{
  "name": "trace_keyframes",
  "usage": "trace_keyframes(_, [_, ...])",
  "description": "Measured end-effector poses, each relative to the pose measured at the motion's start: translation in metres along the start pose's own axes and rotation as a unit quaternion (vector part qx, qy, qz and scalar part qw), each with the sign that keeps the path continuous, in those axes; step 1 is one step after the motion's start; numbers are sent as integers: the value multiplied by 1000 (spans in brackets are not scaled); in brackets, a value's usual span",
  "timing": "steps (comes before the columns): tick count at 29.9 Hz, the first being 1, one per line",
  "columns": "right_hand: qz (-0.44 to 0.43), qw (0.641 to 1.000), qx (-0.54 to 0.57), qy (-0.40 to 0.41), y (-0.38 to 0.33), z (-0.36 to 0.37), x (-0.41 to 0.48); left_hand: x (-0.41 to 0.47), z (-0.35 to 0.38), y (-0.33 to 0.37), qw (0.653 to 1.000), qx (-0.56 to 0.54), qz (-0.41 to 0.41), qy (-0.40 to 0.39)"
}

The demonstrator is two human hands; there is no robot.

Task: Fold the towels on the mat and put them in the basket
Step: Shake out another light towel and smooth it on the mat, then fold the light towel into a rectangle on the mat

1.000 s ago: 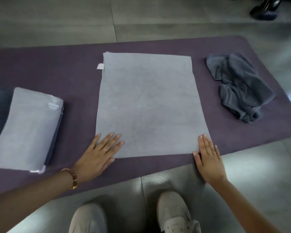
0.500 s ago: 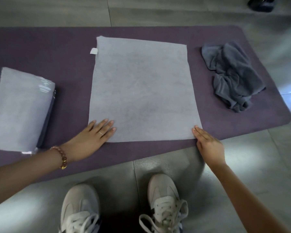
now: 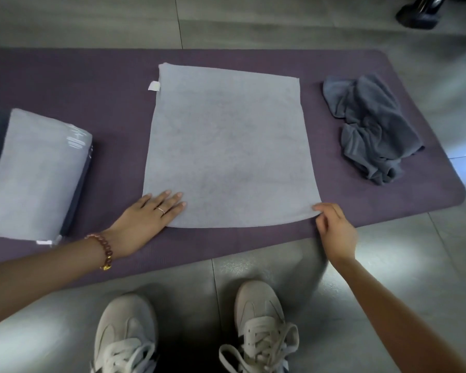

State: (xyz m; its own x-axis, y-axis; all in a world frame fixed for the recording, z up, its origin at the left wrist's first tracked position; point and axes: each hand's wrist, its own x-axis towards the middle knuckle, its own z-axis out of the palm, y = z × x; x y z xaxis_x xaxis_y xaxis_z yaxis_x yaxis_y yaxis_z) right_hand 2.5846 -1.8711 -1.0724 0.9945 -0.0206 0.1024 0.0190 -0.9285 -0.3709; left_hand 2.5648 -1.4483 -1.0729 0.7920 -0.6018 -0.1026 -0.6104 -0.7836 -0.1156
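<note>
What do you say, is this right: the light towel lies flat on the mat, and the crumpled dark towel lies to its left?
Not quite. The head view shows the crumpled dark towel to the right of the light towel, not its left; the light towel does lie flat on the mat.

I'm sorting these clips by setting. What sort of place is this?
Most likely an indoor room with a hard floor, home or studio unclear: large grey floor tiles, a purple mat laid straight on them, and a light grey towel spread flat on the mat.

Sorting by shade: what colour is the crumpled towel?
The crumpled towel is dark grey; head view shows it.
</note>
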Motion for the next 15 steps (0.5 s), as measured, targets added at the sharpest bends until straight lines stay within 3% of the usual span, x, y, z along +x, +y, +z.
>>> trace_keyframes(4, [80,973,211,45,-21,-4,21,2,-26,-8,985,-138,-100,12])
trace_keyframes(6, [69,954,284,66,-35,-8,34,7,-41,-19,955,-230,-186,3])
trace_keyframes(8, [33,949,304,76,-45,-16,46,17,-57,-35,941,-255,-221,-18])
trace_keyframes(10, [-17,967,253,38,-46,-24,56,23,-70,-48,944,-255,-209,-21])
trace_keyframes(12, [-87,990,101,-44,-41,-26,60,24,-77,-55,949,-239,-203,-42])
trace_keyframes(15, [-171,964,-123,-163,-33,-22,55,24,-80,-49,966,-147,-153,-150])
